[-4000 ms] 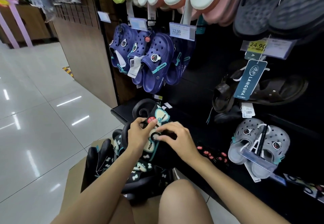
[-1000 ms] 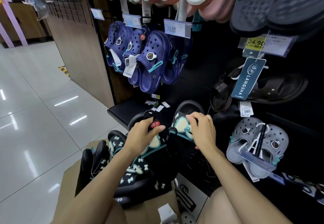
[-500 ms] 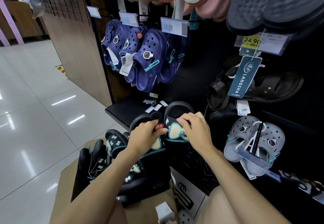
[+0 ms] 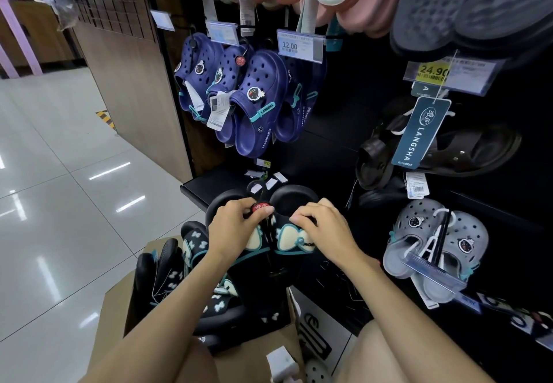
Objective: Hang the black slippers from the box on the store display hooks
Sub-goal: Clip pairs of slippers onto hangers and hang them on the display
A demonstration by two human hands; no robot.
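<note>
We are holding a pair of black slippers (image 4: 269,233) upright, toes up. Our left hand (image 4: 236,227) is pinching the red tag (image 4: 259,207) at its fingertips, and our right hand (image 4: 323,227) is gripping the right slipper's bow. The hanger loop (image 4: 256,186) is sticking up just above our left hand, nearer that hand; we cannot tell which hook it is meant for. More slippers are sitting in the box (image 4: 119,307) below our wrists.

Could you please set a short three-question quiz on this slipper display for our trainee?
1. True or false: both hands hold the black slippers.
2. Which price shows on the tag above the navy clogs? A 12.00, B 24.90, C 9.90
3. Fill in: more black slippers wait in the cardboard ____.

Key
1. True: the left hand and right hand grip the pair.
2. A
3. box
</note>
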